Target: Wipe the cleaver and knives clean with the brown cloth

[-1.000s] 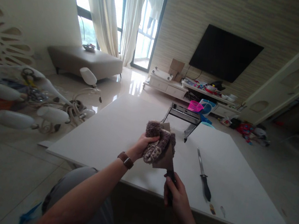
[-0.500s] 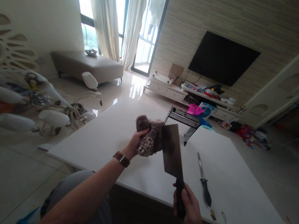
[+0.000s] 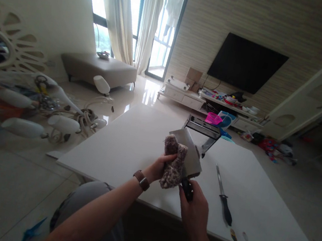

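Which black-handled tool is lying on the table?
The honing steel, with the slim shaft; the broad-bladed cleaver is held in the right hand.

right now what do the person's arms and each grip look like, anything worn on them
Both forearms are bare, with no sleeve showing. The left grip and right grip are ungloved hands. The left wrist wears a brown strap with a small silvery fitting; no band shows on the right.

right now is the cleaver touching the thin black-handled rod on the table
Apart. The head view shows bare white tabletop between the cleaver and the thin black-handled rod.
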Demonstrator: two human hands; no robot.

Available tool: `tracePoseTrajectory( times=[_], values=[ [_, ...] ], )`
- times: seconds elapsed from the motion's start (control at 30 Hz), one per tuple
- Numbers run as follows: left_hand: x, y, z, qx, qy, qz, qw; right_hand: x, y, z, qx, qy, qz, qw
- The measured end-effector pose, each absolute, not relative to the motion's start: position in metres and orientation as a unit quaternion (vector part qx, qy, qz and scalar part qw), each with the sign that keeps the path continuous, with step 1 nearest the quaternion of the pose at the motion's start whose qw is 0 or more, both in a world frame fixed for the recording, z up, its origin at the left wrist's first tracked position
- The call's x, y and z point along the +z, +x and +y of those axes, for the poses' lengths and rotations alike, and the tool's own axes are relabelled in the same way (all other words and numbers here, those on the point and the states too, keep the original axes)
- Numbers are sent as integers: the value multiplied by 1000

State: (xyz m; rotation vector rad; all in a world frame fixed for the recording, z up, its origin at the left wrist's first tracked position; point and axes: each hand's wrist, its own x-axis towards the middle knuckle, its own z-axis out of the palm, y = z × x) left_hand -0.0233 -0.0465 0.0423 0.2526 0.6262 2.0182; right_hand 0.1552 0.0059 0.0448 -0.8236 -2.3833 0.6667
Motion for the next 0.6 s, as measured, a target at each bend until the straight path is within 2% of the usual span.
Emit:
tracePoseTrajectory(
  times=[0.13,0.33,0.6],
  values=[
    [39,-20,-36,868,89,283,399,38,145,1,234,-289,-902,218],
    [44,-34,-38,882,94,304,347,23,146,5,224,-313,-918,94],
    [52,-72,-49,924,70,287,243,20,174,9,233,-292,-923,96]
  ],
)
